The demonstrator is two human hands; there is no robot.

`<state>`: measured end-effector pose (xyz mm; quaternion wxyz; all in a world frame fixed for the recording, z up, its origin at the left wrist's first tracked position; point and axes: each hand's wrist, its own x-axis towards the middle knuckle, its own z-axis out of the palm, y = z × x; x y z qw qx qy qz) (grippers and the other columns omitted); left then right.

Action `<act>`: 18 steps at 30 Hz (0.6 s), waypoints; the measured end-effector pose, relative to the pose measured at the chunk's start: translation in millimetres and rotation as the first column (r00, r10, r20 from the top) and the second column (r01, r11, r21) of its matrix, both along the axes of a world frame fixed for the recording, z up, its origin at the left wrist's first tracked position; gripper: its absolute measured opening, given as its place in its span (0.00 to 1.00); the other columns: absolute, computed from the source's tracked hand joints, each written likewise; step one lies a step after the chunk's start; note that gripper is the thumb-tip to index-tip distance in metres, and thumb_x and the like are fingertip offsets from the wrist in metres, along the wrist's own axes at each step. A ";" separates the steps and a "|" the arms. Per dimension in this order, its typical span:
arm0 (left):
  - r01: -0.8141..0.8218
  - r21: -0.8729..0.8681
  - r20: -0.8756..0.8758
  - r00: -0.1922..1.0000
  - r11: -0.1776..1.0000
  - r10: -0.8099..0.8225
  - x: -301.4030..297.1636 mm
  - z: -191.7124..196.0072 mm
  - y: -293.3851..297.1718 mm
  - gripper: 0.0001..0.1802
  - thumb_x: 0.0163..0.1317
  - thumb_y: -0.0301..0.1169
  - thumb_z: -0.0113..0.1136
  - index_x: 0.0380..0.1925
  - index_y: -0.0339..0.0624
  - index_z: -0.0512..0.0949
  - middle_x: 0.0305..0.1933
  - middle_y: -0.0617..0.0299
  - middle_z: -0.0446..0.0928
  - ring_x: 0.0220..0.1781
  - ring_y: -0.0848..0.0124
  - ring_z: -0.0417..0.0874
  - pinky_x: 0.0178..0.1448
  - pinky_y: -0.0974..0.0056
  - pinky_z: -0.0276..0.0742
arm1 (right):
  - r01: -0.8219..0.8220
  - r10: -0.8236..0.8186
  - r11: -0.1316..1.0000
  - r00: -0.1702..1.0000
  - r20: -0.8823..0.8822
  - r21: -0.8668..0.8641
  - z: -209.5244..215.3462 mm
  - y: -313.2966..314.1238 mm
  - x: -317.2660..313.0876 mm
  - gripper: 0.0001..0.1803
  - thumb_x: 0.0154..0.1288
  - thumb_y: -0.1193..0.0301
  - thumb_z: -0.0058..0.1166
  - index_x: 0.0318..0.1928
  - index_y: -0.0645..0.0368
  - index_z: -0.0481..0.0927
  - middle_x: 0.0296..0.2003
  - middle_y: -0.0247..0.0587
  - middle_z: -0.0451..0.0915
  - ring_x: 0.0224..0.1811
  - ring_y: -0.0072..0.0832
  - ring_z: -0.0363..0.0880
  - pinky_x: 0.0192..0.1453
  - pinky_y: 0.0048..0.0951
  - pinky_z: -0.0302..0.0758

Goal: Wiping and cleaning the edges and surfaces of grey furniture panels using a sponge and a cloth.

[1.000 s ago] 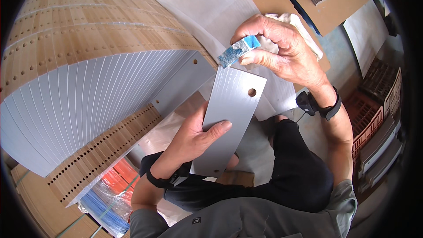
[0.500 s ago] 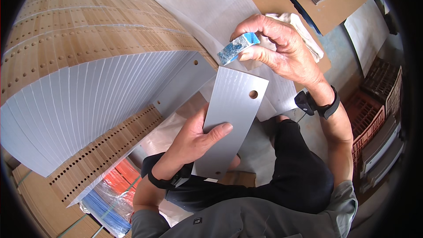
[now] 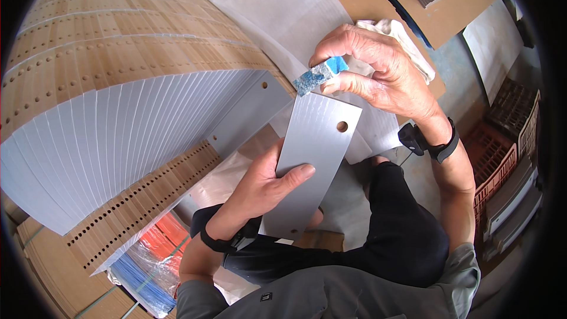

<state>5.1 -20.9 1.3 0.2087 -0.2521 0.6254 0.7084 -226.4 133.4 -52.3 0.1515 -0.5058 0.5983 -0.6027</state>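
A flat grey panel [image 3: 316, 147] with a round hole near its far right corner and a smaller hole at its near end is tilted in front of me. My left hand [image 3: 266, 183] is closed around its left edge, thumb lying across the face. Between the thumb and fingers of my right hand [image 3: 378, 74] is a worn blue sponge block [image 3: 319, 75], its side whitened with dust. The block sits at the panel's far left corner; whether it presses on the edge cannot be made out.
Long rows of stacked grey panels with drilled wooden edges [image 3: 147, 53] fill the left. White foam sheeting [image 3: 266, 6] and a white cloth [image 3: 407, 47] lie beyond my hands. Reddish plastic crates [image 3: 496, 153] stand at right. Plastic-wrapped blue and orange material [image 3: 153, 260] lies lower left.
My right hand has lowered the sponge block slightly toward the panel's far left corner. The left hand and the panel have barely shifted.
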 end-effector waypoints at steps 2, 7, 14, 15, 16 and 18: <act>0.015 -0.013 -0.012 1.000 1.000 -0.015 -2.2 1.0 1.2 0.27 0.73 0.39 0.65 0.63 0.33 0.71 0.54 0.57 0.81 0.55 0.73 0.80 0.59 0.64 0.78 | 0.104 -0.102 0.994 0.989 -0.111 0.017 0.3 1.8 -4.7 0.17 0.66 0.63 0.68 0.50 0.58 0.83 0.42 0.37 0.86 0.46 0.29 0.86 0.51 0.31 0.81; 0.012 -0.002 0.008 1.000 1.000 -0.012 -3.2 2.9 1.9 0.28 0.73 0.39 0.65 0.65 0.33 0.71 0.55 0.57 0.80 0.56 0.73 0.79 0.61 0.64 0.77 | 0.107 -0.107 0.994 0.994 -0.004 -0.027 0.4 9.6 -4.3 0.17 0.62 0.66 0.71 0.48 0.60 0.84 0.41 0.39 0.85 0.46 0.34 0.84 0.52 0.35 0.79; 0.031 -0.049 -0.012 0.999 0.998 -0.032 -6.2 4.9 4.6 0.29 0.73 0.40 0.65 0.65 0.33 0.70 0.56 0.57 0.80 0.56 0.73 0.79 0.61 0.64 0.77 | 0.194 -0.198 0.980 0.975 -0.102 -0.046 -9.2 2.1 -6.3 0.14 0.67 0.64 0.68 0.48 0.57 0.85 0.42 0.35 0.84 0.47 0.31 0.83 0.53 0.34 0.80; 0.044 -0.066 -0.034 0.998 0.997 -0.046 -6.8 4.6 4.9 0.29 0.73 0.40 0.65 0.65 0.33 0.70 0.56 0.57 0.80 0.56 0.73 0.79 0.61 0.64 0.77 | 0.197 -0.200 0.979 0.974 -0.102 -0.044 -7.4 5.4 -7.4 0.14 0.67 0.64 0.68 0.48 0.57 0.85 0.42 0.35 0.84 0.47 0.31 0.83 0.53 0.34 0.80; 0.052 -0.086 -0.055 0.997 0.995 -0.057 -6.7 4.4 4.7 0.29 0.74 0.40 0.65 0.65 0.33 0.70 0.56 0.57 0.80 0.56 0.73 0.79 0.61 0.64 0.77 | 0.196 -0.198 0.980 0.977 -0.079 -0.025 -4.6 8.4 -8.5 0.15 0.67 0.65 0.69 0.49 0.57 0.85 0.43 0.35 0.84 0.48 0.30 0.83 0.53 0.33 0.79; 0.047 -0.085 -0.052 0.997 0.995 -0.051 -6.6 3.9 4.5 0.29 0.74 0.40 0.65 0.65 0.33 0.70 0.56 0.57 0.80 0.56 0.73 0.79 0.60 0.64 0.77 | 0.195 -0.195 0.981 0.979 -0.056 -0.005 -2.8 13.8 -6.6 0.15 0.66 0.66 0.69 0.50 0.57 0.84 0.45 0.35 0.85 0.49 0.30 0.84 0.54 0.33 0.79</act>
